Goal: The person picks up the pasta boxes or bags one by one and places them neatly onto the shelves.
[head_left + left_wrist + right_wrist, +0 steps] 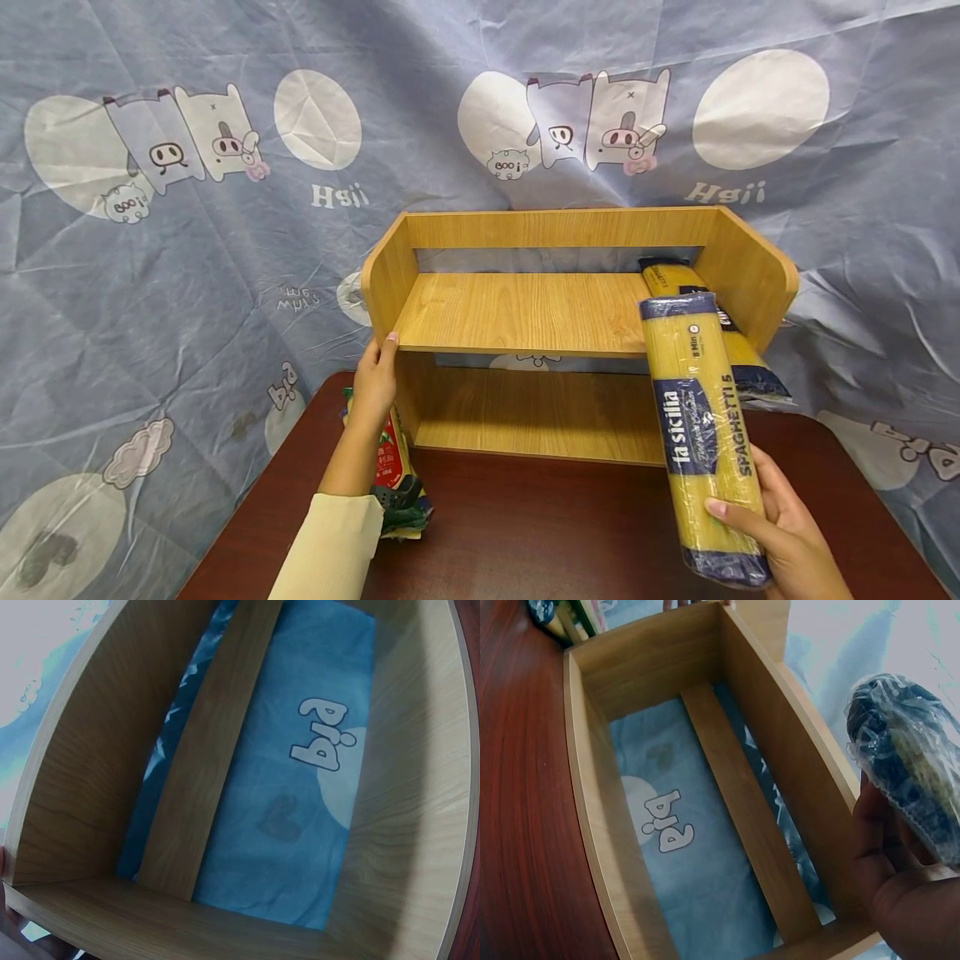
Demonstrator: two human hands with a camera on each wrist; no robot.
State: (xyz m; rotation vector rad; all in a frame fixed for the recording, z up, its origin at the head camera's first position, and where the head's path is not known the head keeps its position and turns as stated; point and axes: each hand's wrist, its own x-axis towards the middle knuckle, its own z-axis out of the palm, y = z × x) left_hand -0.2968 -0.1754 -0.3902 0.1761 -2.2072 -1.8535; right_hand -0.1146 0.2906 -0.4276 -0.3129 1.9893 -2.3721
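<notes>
A two-tier wooden shelf (pixel 525 312) stands on a dark wooden table (pixel 562 517). My left hand (pixel 381 362) rests against the outside of its left side panel, fingers straight and fingertips at the front edge. My right hand (pixel 765 517) grips the lower end of a long yellow spaghetti pack (pixel 697 417), whose top end leans over the right part of the upper board. A second spaghetti pack (pixel 731 333) lies on that board at the far right. The right wrist view shows my right hand (pixel 900 877) round the pack's wrapped end (pixel 907 742), with the shelf (pixel 795 742) beside it. The left wrist view shows only the inside of the shelf (pixel 90 750).
Several colourful packets (pixel 393 467) lie on the table beside my left forearm, left of the shelf. A blue cartoon-print cloth (pixel 225 250) hangs behind and shows through the shelf's open back. The table's left and right edges are close to the shelf.
</notes>
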